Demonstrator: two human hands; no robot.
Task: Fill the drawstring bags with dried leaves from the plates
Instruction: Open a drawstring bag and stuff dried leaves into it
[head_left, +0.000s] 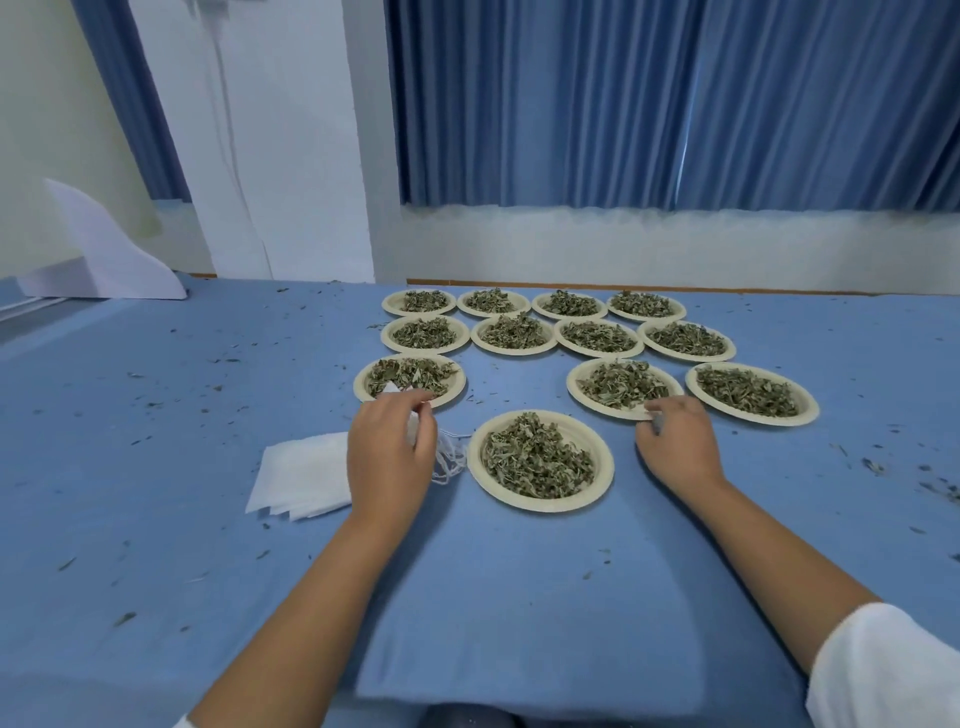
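The left grip (389, 457), a bare hand, hung over the blue-covered table (519, 597), its thumb and curled fingers pinching a white drawstring bag (413, 431). One corner of that bag poked out beyond the knuckles, over the near rim of the left plate (363, 387). Under the left grip and to its left lay the stack of bags (301, 475), flat on the table, with loose white drawstrings (451, 457) trailing out to the right of the hand, just beside the nearest plate (540, 506).

The nearest plate sat between the two hands, apart from both, heaped with dried leaves (535, 460). The right grip (675, 447), also a bare hand, lay to the right of it, fingers curled down at the near rim of the middle-right plate (576, 387). Something small and grey showed between those fingers, too blurred to name, and whether the hand held anything could not be told.

Farther off stood more paper plates of leaves: the right plate (805, 410) beside the middle-right one, then two far rows of plates (644, 340), four in each. Leaf crumbs (872, 465) were scattered over the table on both sides. Blue curtains (675, 104) hung behind, and a folded white sheet (104, 249) stood at the far left.
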